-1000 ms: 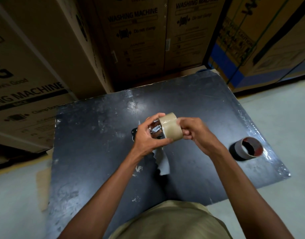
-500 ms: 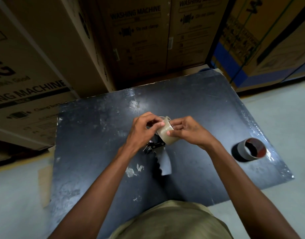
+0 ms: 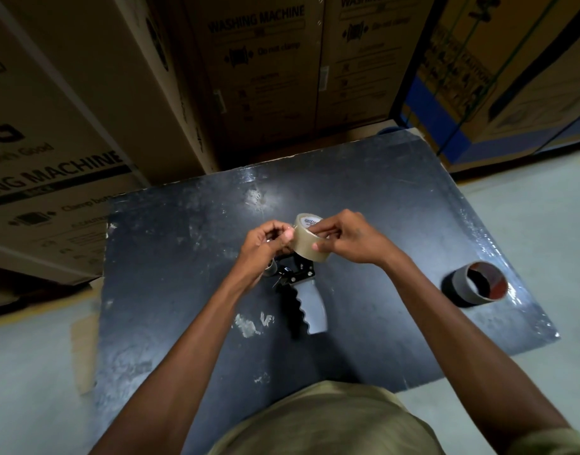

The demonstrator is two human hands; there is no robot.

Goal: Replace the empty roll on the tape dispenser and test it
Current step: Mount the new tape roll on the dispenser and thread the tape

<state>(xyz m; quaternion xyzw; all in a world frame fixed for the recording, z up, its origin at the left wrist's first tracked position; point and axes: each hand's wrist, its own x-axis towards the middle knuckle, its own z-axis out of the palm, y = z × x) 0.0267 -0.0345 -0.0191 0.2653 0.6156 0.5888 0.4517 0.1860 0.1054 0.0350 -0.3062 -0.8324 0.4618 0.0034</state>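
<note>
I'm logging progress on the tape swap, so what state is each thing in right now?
new tape roll: mounted on the dispenser, gripped by both hands
tape dispenser: grey handle pointing toward the person, lying on the table
empty roll: off the dispenser, lying on the table to the right, untouched
left hand: fingers curled at the roll's left edge
right hand: pinching the roll's top
table: dark, scuffed

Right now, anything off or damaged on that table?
Nothing broken that shows. The black tabletop is scuffed, with pale patches near the dispenser's grey handle. The empty core lies on its side at the right edge, where it might roll off.
</note>
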